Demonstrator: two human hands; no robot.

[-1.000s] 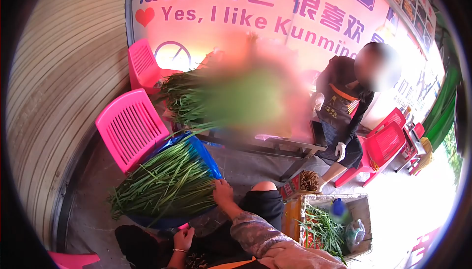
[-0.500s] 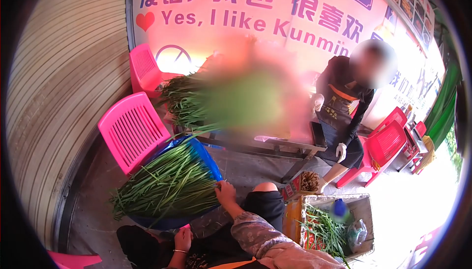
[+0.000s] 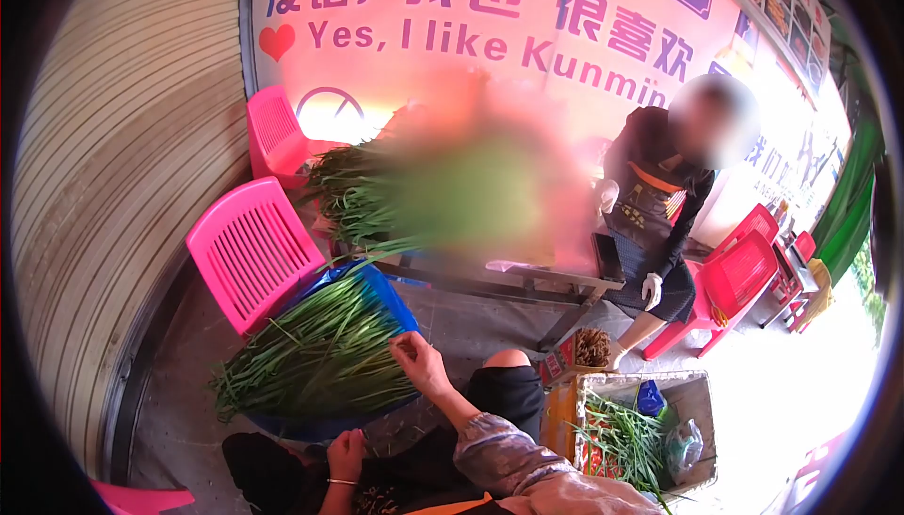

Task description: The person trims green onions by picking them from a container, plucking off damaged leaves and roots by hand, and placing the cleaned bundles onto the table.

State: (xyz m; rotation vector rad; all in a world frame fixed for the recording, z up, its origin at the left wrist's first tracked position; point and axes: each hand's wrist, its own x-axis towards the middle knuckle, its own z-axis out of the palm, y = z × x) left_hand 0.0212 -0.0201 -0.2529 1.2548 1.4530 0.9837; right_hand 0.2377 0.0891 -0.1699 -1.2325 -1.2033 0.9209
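- slid inward off the blue plastic rim since the earlier frame, the right hand point(image 3: 421, 364) has moved over the near edge of the long green leaves point(image 3: 320, 355); the left hand point(image 3: 346, 456) is almost where it was.
- right grip: fingers bent, tips at the leaves; i cannot tell whether they pinch any.
- left grip: fingers curled in, low beside the leaf pile, a thin band at the wrist; i cannot tell if it holds something.
- the long green leaves spread left of the right hand and above the left hand, heaped on the blue plastic point(image 3: 391, 298), whose raised edge shows just above the right fingers.
- up and left of both hands, a pink chair point(image 3: 254, 251) stands against the heap, with another pink chair point(image 3: 276, 129) behind it.
- above the right grip, more leaves point(image 3: 353, 190) lie on a table point(image 3: 565, 298), partly lost in a blur.
- farther up and right, a person point(image 3: 654, 185) sits by the table end, one white-gloved hand point(image 3: 652, 291) at the knee.
- right of the right grip, a white crate point(image 3: 704, 421) holds loose green stalks point(image 3: 621, 440) and a clear bag point(image 3: 683, 449); brown sticks point(image 3: 591, 348) stand just above it.
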